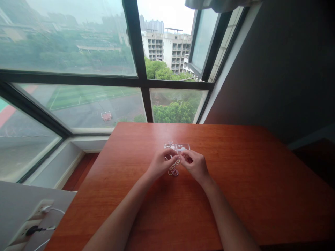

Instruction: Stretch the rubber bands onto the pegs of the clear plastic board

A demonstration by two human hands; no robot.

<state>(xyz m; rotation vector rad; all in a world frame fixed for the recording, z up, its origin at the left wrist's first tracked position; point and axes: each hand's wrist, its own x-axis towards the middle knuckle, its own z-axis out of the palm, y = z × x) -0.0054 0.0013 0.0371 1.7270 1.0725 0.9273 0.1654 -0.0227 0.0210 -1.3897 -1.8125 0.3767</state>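
My left hand (164,161) and my right hand (194,164) meet over the middle of the wooden table (235,174). Thumb and forefinger of each are pinched together, the fingertips nearly touching. Whatever is between them is too small to make out. Just under the fingertips lie several small thin rings (173,172), pale yellow and pinkish-purple, like little elastic bands. Beyond my hands is a clear plastic case (185,146) with small pale pieces in or on it, partly covered by my fingers.
Window frames (142,83) rise along the table's far edge, and one pane (203,42) at upper right stands ajar. A dark wall (261,76) is to the right. Power sockets (26,230) with plugged-in cables sit low on the left.
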